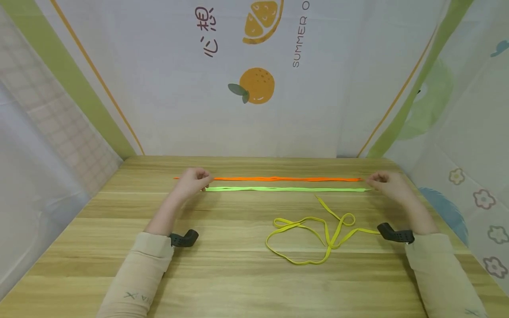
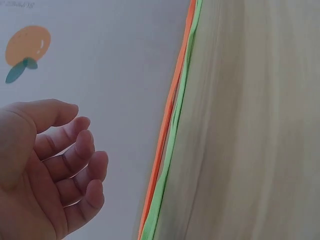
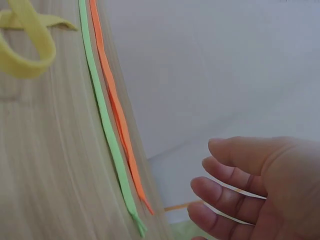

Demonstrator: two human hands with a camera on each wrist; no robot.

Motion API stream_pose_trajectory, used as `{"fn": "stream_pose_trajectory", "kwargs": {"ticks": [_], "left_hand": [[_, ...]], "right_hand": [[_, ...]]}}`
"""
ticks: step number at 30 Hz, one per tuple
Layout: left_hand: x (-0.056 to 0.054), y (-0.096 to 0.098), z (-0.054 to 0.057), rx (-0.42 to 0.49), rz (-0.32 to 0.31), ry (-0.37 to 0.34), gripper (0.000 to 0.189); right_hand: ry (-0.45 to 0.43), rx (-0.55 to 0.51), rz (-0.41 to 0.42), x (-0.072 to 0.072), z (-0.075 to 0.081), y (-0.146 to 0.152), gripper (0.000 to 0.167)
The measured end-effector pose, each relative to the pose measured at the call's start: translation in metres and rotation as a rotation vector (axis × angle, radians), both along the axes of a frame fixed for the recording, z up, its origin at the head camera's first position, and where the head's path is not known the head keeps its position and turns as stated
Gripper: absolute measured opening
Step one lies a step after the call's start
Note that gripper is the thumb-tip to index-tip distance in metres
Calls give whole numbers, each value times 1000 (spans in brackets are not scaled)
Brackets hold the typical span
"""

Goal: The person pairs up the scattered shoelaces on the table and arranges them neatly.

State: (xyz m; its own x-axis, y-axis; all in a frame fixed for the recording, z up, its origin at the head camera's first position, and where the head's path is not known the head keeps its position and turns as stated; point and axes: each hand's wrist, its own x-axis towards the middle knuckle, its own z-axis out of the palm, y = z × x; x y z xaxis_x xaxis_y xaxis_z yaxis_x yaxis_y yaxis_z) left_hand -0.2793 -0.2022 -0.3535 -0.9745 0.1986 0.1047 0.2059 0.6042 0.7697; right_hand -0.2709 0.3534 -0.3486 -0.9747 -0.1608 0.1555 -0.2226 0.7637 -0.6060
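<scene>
An orange shoelace (image 1: 274, 179) lies stretched across the table, doubled in places. Just nearer to me, a light green shoelace (image 1: 286, 189) runs alongside it. My left hand (image 1: 194, 180) hovers by the left ends of both, fingers loosely bent and holding nothing in the left wrist view. Over at the right ends is my right hand (image 1: 389, 184); its relaxed fingers (image 3: 217, 190) are apart from the laces in the right wrist view. A yellow shoelace (image 1: 306, 262) lies in loose loops between the forearms, partly hidden at its right end by the wrist camera.
The wooden table (image 1: 238, 287) ends at the back against a printed white curtain (image 1: 167, 110). More cloth (image 1: 477, 154) hangs along the right side. A black wrist camera (image 1: 395, 233) sits low beside the yellow lace.
</scene>
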Motion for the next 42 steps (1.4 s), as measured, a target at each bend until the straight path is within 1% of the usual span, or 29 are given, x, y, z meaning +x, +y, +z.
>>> {"fn": "stream_pose_trajectory", "kwargs": {"ticks": [6,12,15,22,28,33,37,40,42], "left_hand": [[5,17,1,-4,-56,-9,25],[10,34,0,-57,-123,13,25],[13,41,0,-78,-149,26,24],[20,59,3,-114,-208,33,23],[28,73,7,-156,-273,40,23],[34,82,6,-178,-369,93,18],[39,89,5,-214,-454,102,15],[43,94,5,-243,-484,97,14],[45,97,5,-261,-499,110,14]], "right_hand": [[-8,23,39,8,7,-14,34],[-48,28,46,14,6,-24,35],[-47,30,66,16,3,-27,33],[-9,50,131,23,3,-35,24],[-25,77,168,31,6,-41,25],[-18,88,211,34,4,-46,23],[-5,94,254,38,2,-53,21],[-14,96,282,43,1,-59,20],[-32,92,291,47,0,-62,20]]}}
